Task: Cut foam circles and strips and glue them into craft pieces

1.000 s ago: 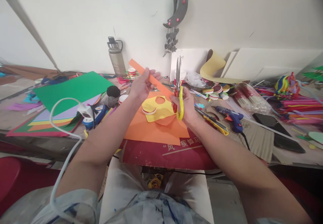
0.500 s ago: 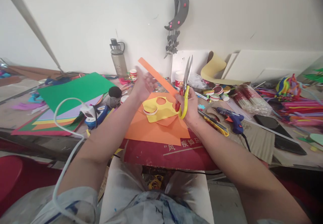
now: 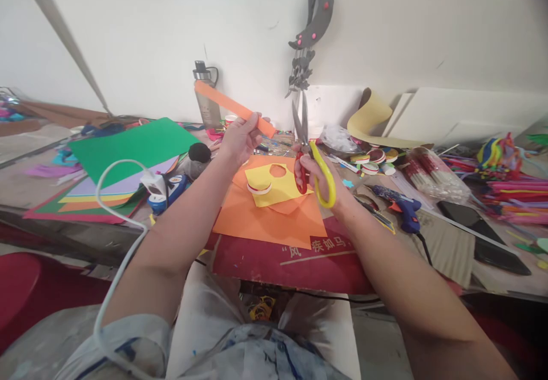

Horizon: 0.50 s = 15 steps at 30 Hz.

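Note:
My left hand [image 3: 243,137] pinches an orange paper strip [image 3: 226,102] near its right end, and the strip slants up to the left in front of a bottle. In my right hand [image 3: 323,176] is a pair of scissors [image 3: 303,126] with one red and one yellow handle, blades pointing up and slightly parted. Below both hands lies a yellow paper [image 3: 280,185] with a round hole cut in it. A small round lid-like piece [image 3: 259,188] rests on its left part. Underneath is a larger orange sheet [image 3: 265,220] with a notch at its lower right corner.
A dark red board [image 3: 257,263] lies under the papers. To the left are coloured sheets [image 3: 132,146], a blue power strip [image 3: 171,193] with a white cable, and the bottle [image 3: 208,106]. A glue gun [image 3: 400,204], utility knife [image 3: 379,214] and phone [image 3: 483,234] lie to the right.
The orange strip has gone from my right hand to my left, which now pinches it farther left. The scissors have turned and their blades have parted. The view has shifted slightly.

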{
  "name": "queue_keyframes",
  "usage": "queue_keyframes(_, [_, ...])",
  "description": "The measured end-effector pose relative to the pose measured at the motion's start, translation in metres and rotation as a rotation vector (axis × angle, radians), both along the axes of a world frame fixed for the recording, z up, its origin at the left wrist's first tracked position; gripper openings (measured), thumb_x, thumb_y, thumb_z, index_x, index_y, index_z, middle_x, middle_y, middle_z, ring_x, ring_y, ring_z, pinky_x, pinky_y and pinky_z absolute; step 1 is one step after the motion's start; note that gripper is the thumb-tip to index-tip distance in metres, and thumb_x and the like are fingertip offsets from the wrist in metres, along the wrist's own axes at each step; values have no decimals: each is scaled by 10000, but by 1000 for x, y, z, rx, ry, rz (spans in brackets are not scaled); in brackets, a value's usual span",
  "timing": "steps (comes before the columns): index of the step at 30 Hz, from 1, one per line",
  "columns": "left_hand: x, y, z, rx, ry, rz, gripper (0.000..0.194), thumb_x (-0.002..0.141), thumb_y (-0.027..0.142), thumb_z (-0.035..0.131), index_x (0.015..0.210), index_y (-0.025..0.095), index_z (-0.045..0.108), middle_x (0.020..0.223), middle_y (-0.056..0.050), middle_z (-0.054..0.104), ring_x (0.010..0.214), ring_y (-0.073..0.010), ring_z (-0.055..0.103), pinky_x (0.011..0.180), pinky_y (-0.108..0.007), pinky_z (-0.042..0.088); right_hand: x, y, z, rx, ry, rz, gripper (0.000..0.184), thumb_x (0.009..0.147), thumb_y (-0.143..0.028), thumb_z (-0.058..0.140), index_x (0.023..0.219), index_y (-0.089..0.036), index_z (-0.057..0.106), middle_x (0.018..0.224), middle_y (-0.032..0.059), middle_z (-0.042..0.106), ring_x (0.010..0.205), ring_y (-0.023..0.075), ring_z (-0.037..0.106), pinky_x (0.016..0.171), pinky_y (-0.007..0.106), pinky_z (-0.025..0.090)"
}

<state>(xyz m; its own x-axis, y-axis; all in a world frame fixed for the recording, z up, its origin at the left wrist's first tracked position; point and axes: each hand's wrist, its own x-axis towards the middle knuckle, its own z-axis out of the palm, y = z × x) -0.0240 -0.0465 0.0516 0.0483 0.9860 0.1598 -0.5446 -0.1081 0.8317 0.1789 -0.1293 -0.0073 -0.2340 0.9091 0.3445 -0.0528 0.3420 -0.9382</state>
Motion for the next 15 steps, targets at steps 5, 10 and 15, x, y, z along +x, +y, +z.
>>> queue_keyframes(5, [-14, 7, 3, -50, -75, 32, 219, 1068, 179, 675, 850, 174, 680, 803, 1, 796, 620, -31, 694, 510, -103, 495, -2, -17, 16, -56, -23, 89, 682, 844, -821, 776, 1124, -227, 593, 728, -60, 565, 518, 116, 527, 434, 263, 450])
queue_keyframes(10, [-17, 18, -4, -98, -110, 28, 248, 1107, 189, 609, 872, 169, 686, 803, 8, 805, 626, -28, 710, 525, -98, 515, -2, -25, 23, -130, -101, 163, 642, 856, -795, 788, 1071, -220, 601, 747, -54, 576, 510, 102, 535, 414, 245, 437])
queue_keyframes(15, [-20, 31, -11, -84, -116, 37, 116, 1052, 290, 738, 1122, 204, 772, 847, 3, 824, 695, -58, 753, 550, -120, 556, 0, -27, 24, -132, -156, 175, 596, 887, -742, 783, 1103, -211, 618, 749, -52, 575, 499, 102, 539, 402, 240, 437])
